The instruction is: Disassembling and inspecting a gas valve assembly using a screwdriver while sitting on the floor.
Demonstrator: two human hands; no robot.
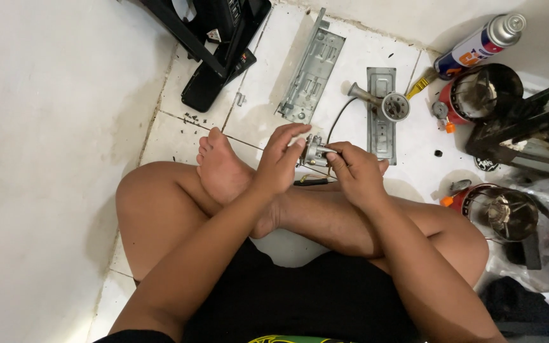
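Observation:
I sit cross-legged on a white tiled floor. A small grey metal valve part (314,152) is held above my crossed ankles by both hands. My left hand (279,162) pinches its left side with fingertips. My right hand (356,170) grips its right end, where a short stem sticks out. A thin dark wire (333,122) runs from the part toward the floor ahead. A dark pen-like tool (311,181) lies under the hands by my leg.
Two grey metal plates (310,70) (381,114) lie ahead, one carrying a round burner piece (394,105). A spray can (480,42), two red-rimmed burner cups (481,94) (500,211) and a dark stove frame (528,130) sit right. Black casing (217,44) lies top left; white wall on the left.

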